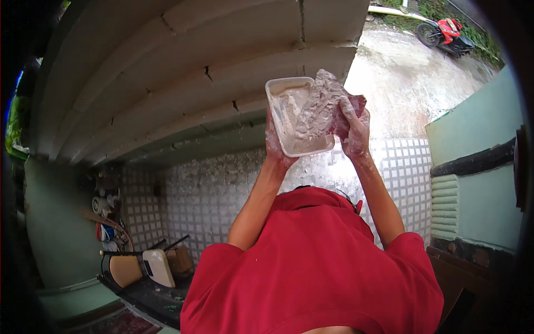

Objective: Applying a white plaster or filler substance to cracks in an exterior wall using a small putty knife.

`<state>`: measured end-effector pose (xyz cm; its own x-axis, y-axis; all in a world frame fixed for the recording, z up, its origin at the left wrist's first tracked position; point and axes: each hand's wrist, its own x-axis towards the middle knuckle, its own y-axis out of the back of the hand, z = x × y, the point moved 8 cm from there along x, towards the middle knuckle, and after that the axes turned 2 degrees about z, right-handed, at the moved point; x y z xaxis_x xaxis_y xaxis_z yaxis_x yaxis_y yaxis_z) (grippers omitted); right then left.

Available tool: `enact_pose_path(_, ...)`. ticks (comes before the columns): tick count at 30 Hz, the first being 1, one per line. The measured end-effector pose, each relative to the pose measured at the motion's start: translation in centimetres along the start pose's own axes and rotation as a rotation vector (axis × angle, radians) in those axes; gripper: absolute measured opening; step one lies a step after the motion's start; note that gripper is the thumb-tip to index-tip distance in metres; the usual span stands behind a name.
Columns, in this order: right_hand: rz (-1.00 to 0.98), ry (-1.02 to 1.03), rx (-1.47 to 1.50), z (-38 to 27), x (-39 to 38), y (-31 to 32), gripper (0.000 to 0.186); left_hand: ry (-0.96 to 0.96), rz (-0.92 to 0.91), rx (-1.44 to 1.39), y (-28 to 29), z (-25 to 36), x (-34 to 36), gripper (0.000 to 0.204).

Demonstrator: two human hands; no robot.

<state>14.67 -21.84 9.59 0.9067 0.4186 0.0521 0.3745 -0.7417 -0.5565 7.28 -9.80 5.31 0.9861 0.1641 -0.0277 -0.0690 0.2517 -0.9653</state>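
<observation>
My left hand [276, 143] is closed on the left side of a white rectangular plastic tub [274, 89], smeared inside with pale grey paste. My right hand [356, 131] grips a dark red, flat object [359, 102], perhaps a scraper, at the tub's right side. A thick, lumpy mass of grey paste [320, 103] covers much of that object and reaches over the tub. Both hands are dusted with the pale material.
Above and left runs a cracked concrete overhang [183, 67]. A red motorcycle [448, 36] stands outside, upper right. At lower left are chairs [125, 270] and assorted items [103, 206]. A green wall [478, 111] rises at right over a tiled floor [200, 206].
</observation>
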Motion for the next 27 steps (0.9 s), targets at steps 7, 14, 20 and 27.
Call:
enact_pose_path(7,0.181,-0.094,0.359,-1.7,1.2,0.1,0.021,0.024,-0.051,0.003,0.4,-1.6,1.2,0.060)
enact_pose_path(14,-0.074,0.268,0.366,-13.2,7.9,-3.4,0.012,0.002,0.012,0.006,1.1,-1.1,1.1,0.056)
enact_pose_path(20,-0.050,0.355,0.206,-17.8,17.2,-5.2,0.010,-0.012,0.019,0.007,0.5,-0.7,0.1,0.058)
enact_pose_path(27,0.105,0.248,0.150,-17.3,25.7,-6.8,0.014,-0.063,0.057,-0.046,2.7,0.5,-0.9,0.060)
